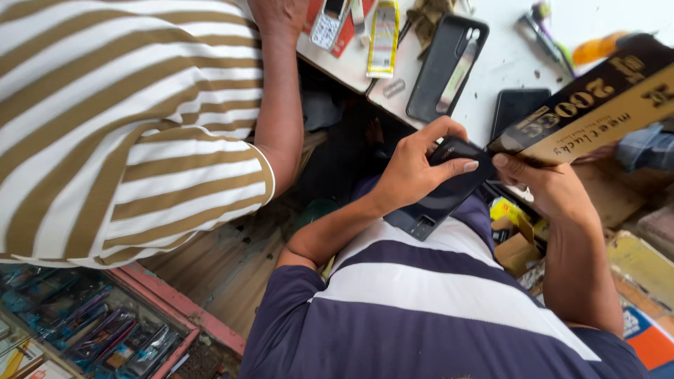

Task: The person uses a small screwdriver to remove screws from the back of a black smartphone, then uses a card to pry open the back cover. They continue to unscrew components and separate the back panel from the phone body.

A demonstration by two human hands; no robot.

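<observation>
My left hand point(414, 168) grips a dark smartphone point(442, 193), thumb and fingers wrapped around its upper end. My right hand point(544, 182) holds a long black and gold box point(597, 105) whose near end touches the phone's top. Both hands are in front of my chest, over my navy shirt with white stripes.
A person in a brown and white striped shirt point(126, 119) stands at left, one arm point(281, 91) reaching onto the white counter point(505, 63). On the counter lie a black phone case point(442, 67), a dark phone point(516, 105), a yellow card point(384, 38) and tools. A glass showcase point(84, 323) sits lower left; cardboard boxes point(516, 245) at right.
</observation>
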